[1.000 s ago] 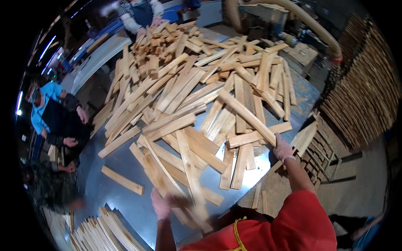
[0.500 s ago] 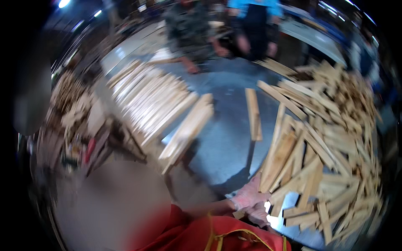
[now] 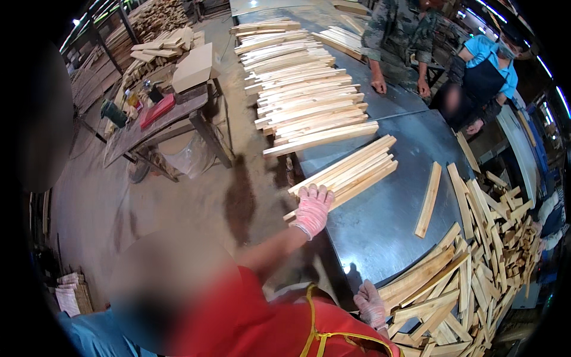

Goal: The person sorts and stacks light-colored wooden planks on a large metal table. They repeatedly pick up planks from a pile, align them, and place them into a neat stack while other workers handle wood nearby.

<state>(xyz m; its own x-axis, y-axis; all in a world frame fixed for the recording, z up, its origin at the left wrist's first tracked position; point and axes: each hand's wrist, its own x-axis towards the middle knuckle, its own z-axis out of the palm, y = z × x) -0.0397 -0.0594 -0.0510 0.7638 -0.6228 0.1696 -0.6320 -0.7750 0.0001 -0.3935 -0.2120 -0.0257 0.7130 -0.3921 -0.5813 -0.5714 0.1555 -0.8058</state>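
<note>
My left hand (image 3: 313,213), in a pink and white knit glove, lies over the near left end of a small stack of wooden strips (image 3: 357,169). Its fingers are stretched out and slightly apart on the wood. My right hand (image 3: 370,304), gloved alike, is at the table's near edge with its fingers curled in. It is beside the left ends of a large jumbled heap of wooden strips (image 3: 425,285); whether anything is in it is hidden. Between the stack and the heap, a single wooden strip (image 3: 428,200) lies on the metal tabletop (image 3: 372,238).
Beyond the small stack runs a long row of wooden strips (image 3: 312,89). Across the table stand a person in camouflage clothing (image 3: 398,44) and one in a blue shirt and dark apron (image 3: 485,74). To the left, a wooden bench (image 3: 157,125) holds a red object and a cardboard box (image 3: 196,68).
The view has swung left. My left hand has left the heap's edge, where both hands were close together, and is on the small stack. My right hand is still by the heap.
</note>
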